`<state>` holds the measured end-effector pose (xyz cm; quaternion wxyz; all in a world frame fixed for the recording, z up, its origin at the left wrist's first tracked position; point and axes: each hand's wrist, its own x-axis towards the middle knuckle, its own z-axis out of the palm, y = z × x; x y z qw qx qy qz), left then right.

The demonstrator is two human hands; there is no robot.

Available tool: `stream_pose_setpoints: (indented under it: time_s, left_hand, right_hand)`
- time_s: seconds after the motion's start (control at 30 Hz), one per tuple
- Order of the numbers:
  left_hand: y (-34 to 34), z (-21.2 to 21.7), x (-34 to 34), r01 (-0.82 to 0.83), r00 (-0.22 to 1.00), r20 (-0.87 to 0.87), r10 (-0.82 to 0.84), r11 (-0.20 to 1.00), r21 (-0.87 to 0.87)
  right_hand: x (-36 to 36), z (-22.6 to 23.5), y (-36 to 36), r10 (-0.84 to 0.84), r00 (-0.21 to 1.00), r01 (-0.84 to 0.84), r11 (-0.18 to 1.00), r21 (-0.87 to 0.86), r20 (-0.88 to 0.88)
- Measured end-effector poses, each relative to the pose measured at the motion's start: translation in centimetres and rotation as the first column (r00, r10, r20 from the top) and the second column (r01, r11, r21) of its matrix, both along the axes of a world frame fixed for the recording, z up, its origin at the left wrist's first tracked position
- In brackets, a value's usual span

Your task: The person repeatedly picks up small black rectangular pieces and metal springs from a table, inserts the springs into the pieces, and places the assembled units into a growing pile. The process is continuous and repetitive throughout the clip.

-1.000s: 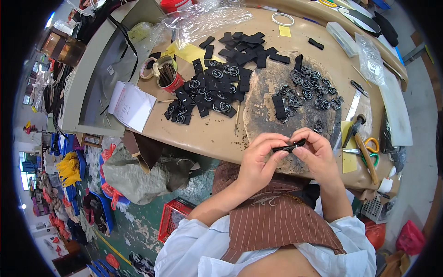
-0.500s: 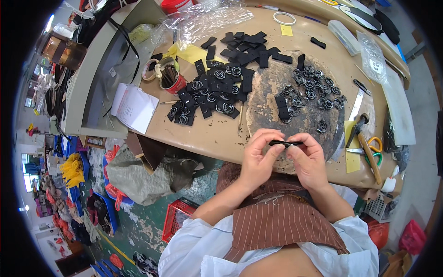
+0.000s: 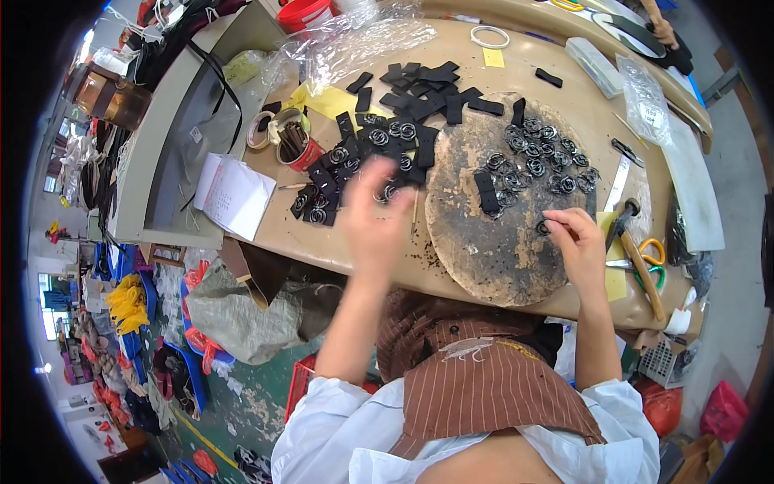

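Note:
My left hand [image 3: 377,222], smeared by motion, is over the near edge of a pile of black strap pieces fitted with silver ring-shaped buckles [image 3: 326,181]. Whether it holds anything does not show. On the right side of the round worn board [image 3: 459,242], my right hand [image 3: 580,242] pinches a dark ring buckle [image 3: 543,227] between thumb and fingertips. Beyond it lies a cluster of loose ring buckles [image 3: 536,153]. One folded black strap piece [image 3: 488,192] rests at that cluster's left edge. Plain black strap pieces [image 3: 427,89] are heaped farther back.
A hammer [image 3: 641,266] and orange-and-green-handled scissors [image 3: 655,256] lie on the right. Pliers [image 3: 627,152] are farther back. A red tub of dark sticks [image 3: 300,145] and a paper pad [image 3: 234,198] stand left. At the far right, another person's hand [image 3: 665,34] shows.
My hands have parted from the black strap piece they both held. The left swung left to the strap pile; the right moved right and took hold of a ring buckle.

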<state>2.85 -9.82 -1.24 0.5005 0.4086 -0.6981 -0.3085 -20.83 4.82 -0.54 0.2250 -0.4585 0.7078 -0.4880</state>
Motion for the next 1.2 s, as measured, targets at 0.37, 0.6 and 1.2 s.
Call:
stream_pose_setpoints:
  time_s: [0.37, 0.6, 1.2]
  left_hand:
    - [8.4, 0.2, -2.7, 0.680, 0.722, -0.618, -0.310, 0.482, 0.552]
    - [8.6, 1.9, -2.3, 0.661, 0.748, -0.577, -0.329, 0.449, 0.601]
    - [8.5, 1.8, -2.0, 0.698, 0.715, -0.612, -0.339, 0.395, 0.597]
  right_hand:
    - [4.0, 2.7, -0.2, 0.478, 0.877, -0.460, 0.862, -0.212, 0.044]
    - [4.2, 2.4, -0.2, 0.513, 0.856, -0.511, 0.821, -0.254, -0.064]
    - [4.1, 1.3, -0.5, 0.469, 0.840, -0.542, 0.717, -0.439, -0.272]
